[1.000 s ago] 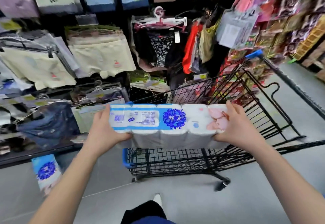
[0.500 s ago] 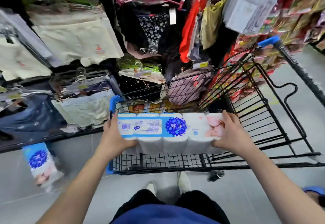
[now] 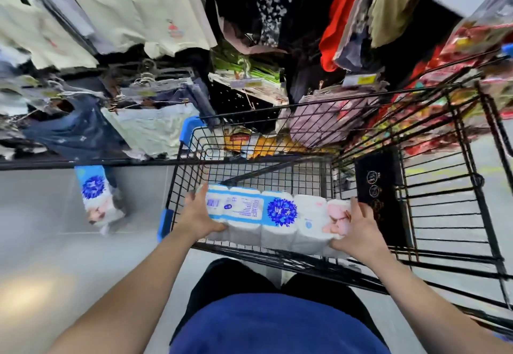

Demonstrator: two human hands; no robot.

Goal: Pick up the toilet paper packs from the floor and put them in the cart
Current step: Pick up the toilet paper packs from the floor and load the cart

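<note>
A long white toilet paper pack (image 3: 274,219) with a blue label and a blue flower print lies lengthwise between my hands. My left hand (image 3: 198,213) grips its left end and my right hand (image 3: 358,228) grips its right end. The pack is inside the black wire cart (image 3: 444,187), low against the near wall of the basket. A second, matching toilet paper pack (image 3: 98,201) lies on the grey floor to the left of the cart.
Racks of hanging clothes (image 3: 133,15) and packaged goods (image 3: 472,76) fill the far side, right behind the cart. Blue plastic corner guards (image 3: 190,128) mark the cart's left end. Open grey floor (image 3: 41,242) lies to the left.
Both hands have lowered the pack from above the cart rim down into the basket. My view has tilted downward and closer to the cart.
</note>
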